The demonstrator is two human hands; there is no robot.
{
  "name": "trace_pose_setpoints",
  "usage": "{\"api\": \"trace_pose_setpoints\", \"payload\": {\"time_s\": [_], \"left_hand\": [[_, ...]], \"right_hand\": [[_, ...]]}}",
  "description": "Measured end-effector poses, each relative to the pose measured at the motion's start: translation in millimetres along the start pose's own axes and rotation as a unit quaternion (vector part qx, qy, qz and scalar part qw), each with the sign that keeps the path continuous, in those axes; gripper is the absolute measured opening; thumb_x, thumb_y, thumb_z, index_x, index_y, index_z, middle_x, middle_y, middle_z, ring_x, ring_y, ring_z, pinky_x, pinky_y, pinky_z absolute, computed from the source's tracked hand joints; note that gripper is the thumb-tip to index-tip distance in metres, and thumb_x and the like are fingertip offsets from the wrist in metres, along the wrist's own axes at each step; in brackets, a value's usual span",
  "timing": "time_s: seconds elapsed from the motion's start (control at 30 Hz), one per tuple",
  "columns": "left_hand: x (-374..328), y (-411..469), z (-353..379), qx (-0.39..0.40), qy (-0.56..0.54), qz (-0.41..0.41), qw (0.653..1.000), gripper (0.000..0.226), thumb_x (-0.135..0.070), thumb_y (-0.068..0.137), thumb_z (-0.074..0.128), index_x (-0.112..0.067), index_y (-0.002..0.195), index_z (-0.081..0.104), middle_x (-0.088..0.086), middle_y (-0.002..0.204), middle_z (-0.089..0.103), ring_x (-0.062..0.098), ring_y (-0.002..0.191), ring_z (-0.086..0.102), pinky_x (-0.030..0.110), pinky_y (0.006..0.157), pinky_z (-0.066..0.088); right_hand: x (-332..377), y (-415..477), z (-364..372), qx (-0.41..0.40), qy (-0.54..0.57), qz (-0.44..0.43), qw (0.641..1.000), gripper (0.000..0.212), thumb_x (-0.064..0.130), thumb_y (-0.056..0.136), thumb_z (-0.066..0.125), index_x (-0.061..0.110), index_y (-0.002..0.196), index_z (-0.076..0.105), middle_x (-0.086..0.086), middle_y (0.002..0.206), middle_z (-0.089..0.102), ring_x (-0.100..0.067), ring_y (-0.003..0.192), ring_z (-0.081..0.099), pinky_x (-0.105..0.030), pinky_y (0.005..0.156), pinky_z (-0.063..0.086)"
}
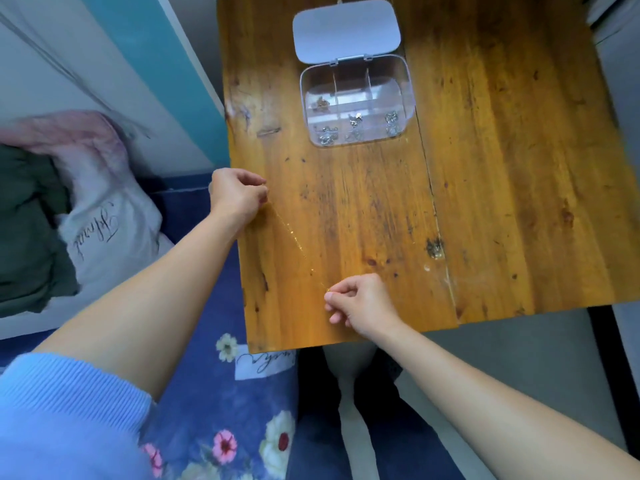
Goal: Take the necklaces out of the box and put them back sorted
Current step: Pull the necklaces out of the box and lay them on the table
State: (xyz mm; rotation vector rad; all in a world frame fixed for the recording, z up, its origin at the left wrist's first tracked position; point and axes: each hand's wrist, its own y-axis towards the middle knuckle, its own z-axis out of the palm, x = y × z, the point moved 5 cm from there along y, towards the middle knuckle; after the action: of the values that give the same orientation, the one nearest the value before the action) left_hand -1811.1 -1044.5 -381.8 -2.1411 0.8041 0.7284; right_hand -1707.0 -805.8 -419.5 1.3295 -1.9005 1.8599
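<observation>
Bare table (502, 188) right of open box (356, 102); taut necklace (294, 239) bars near-left corner.

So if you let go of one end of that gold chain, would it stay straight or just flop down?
Probably flop. The gold chain is very thin and looks straight only because the left hand and right hand pull its ends apart. It likely weighs almost nothing, and might tangle easily if dropped in a heap.

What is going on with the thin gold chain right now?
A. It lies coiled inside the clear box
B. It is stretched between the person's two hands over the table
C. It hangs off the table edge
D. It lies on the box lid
B: the gold chain runs taut from the left hand to the right hand, above the wooden table.
</observation>
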Motion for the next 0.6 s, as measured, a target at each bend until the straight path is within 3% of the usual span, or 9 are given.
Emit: {"api": "trace_pose_setpoints", "payload": {"time_s": [0.1,0.17,0.3,0.4,0.6], "left_hand": [[-8,19,-1,0.016,0.046,0.048,0.998,0.009,-0.011,0.083,0.071,-0.015,0.09,0.075,0.005,0.094,0.071,0.019,0.092,0.067,0.034,0.086,0.057],[-13,28,0,0.029,0.072,0.087,0.993,0.009,-0.013,0.083,0.071,-0.015,0.091,0.075,0.004,0.092,0.07,0.017,0.09,0.065,0.031,0.082,0.055],[-19,45,4,0.072,0.1,0.139,0.983,0.01,-0.014,0.084,0.071,-0.013,0.093,0.076,0.005,0.092,0.07,0.015,0.088,0.062,0.03,0.08,0.053],[-16,52,8,0.09,0.129,0.158,0.975,0.012,-0.016,0.085,0.07,-0.014,0.095,0.076,0.006,0.095,0.071,0.018,0.091,0.063,0.032,0.082,0.054],[-9,56,9,0.114,0.168,0.203,0.958,0.015,-0.017,0.087,0.068,-0.014,0.1,0.074,0.005,0.096,0.07,0.016,0.084,0.059,0.029,0.075,0.049]], "right_hand": [[5,3,32,-0.025,-0.055,-0.003,0.998,0.023,0.022,0.085,0.069,0.013,0.064,0.068,0.001,0.059,0.071,-0.01,0.046,0.065,-0.018,0.048,0.044],[7,4,49,-0.045,-0.104,-0.004,0.994,0.029,0.032,0.085,0.067,0.017,0.06,0.066,0.007,0.056,0.07,-0.006,0.047,0.065,-0.024,0.055,0.051],[14,7,64,-0.101,-0.231,-0.008,0.968,0.032,0.049,0.084,0.059,0.023,0.065,0.063,0.007,0.061,0.07,-0.012,0.063,0.067,-0.032,0.067,0.055],[18,7,69,-0.124,-0.276,-0.008,0.953,0.031,0.05,0.084,0.058,0.023,0.069,0.063,0.005,0.069,0.07,-0.021,0.073,0.065,-0.033,0.068,0.053],[22,0,79,-0.123,-0.304,0.01,0.945,0.03,0.049,0.084,0.061,0.022,0.071,0.064,0.007,0.072,0.068,-0.022,0.074,0.063,-0.03,0.064,0.044]]}}
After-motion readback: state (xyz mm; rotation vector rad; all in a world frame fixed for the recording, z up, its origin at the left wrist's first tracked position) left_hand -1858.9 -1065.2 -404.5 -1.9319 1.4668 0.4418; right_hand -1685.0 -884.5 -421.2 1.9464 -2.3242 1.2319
